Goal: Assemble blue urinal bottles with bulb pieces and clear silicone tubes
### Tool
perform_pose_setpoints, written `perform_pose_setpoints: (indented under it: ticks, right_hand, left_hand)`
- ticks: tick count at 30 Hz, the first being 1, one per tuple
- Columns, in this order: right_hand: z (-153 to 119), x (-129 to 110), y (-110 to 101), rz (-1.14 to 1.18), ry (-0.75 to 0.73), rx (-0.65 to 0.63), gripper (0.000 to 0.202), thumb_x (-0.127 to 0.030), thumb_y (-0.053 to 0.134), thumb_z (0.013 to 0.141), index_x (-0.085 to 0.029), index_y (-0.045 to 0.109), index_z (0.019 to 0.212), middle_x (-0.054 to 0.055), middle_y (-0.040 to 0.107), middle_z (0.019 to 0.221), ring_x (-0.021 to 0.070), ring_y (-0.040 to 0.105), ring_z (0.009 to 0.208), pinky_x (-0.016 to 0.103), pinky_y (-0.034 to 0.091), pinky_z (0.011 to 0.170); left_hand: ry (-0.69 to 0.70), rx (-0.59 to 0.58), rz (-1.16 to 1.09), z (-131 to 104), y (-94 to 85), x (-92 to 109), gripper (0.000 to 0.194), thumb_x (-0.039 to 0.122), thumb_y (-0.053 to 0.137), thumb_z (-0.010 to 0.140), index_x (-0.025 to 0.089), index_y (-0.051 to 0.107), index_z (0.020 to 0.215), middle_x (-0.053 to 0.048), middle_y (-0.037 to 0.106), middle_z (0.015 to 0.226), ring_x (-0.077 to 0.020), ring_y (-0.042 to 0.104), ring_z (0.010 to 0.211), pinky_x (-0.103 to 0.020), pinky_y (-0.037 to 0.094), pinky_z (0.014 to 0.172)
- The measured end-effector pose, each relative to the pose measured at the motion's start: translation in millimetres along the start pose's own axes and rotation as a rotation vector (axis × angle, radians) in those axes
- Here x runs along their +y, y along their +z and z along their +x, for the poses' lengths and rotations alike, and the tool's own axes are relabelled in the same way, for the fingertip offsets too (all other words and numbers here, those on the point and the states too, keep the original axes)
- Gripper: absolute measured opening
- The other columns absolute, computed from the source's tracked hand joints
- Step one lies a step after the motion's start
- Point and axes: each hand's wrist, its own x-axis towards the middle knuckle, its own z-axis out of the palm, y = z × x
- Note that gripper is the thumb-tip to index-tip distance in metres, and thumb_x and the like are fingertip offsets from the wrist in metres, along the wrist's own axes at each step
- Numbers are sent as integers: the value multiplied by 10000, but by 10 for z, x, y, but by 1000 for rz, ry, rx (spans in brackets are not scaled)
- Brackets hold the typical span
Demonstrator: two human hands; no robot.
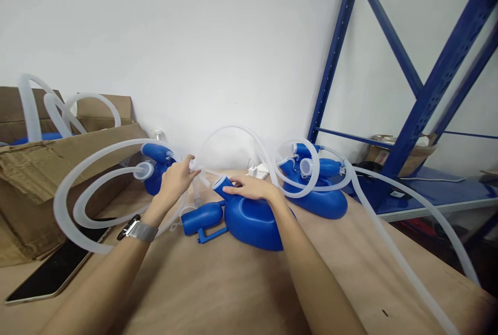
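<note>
Head view, left to right. Left hand (176,178), left of centre: raised, thumb and fingertips parted; any grip on the clear tube (196,190) behind cannot be told. Blue bottle (249,223), centre, on the brown table (194,288): liable to roll if the tube snags or the hold slackens; mouth points upper left, long axis slanting down to lower right. Right hand (249,187), centre: clasped over the bottle's neck.

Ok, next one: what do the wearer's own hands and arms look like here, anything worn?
Both the left hand and right hand are ungloved, with no sleeves in view. The left wrist wears a watch with a silvery band and dark case; the right wrist shows nothing.
</note>
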Motion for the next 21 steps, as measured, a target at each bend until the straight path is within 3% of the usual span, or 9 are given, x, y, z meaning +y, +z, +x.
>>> perform_pose_setpoints:
  ticks: [3,8,12,15,18,21]
  right_hand:
    - [-1,2,5,14,-14,-1,618,-703,552,908,-239,678,1297,89,680,1348,324,628,1219,435,463,1062]
    - [-10,-24,5,-1,2,15,616,-704,558,904,-246,676,1298,91,680,1344,324,635,1198,435,465,1045]
    - [-6,-30,10,-63,9,19,587,-699,584,889,-229,704,1219,109,699,1293,337,645,1156,448,480,1006]
    - [-4,-30,24,-105,1,7,590,-687,657,841,-245,692,1230,102,709,1265,341,658,1123,442,499,962]
    - [-13,-47,43,-127,11,38,665,-679,708,800,-251,656,1307,113,686,1316,358,643,1163,448,492,979]
    - [-24,-75,61,-122,-28,52,702,-660,707,813,-269,605,1387,107,664,1361,352,627,1207,446,476,1016]
  left_hand:
    - [34,-40,-73,22,62,-34,426,365,530,918,201,508,1310,-111,745,948,-337,699,918,-350,472,703]
    - [300,-264,-163,6,-9,68,194,254,596,795,216,633,982,-45,727,852,-241,683,808,-300,474,697]
    - [477,-329,-256,-96,-145,258,283,209,579,720,224,656,992,-49,725,990,-237,667,924,-311,494,818]
    - [502,-336,-361,-167,-188,355,276,341,629,743,198,654,979,-88,713,1037,-269,643,957,-355,492,855]
    - [428,-397,-525,-183,-130,390,386,567,545,863,192,635,840,-50,686,853,-223,613,790,-326,483,724]
    - [373,-412,-672,-155,-4,398,503,634,467,913,195,521,673,12,526,642,-159,496,640,-276,393,587]
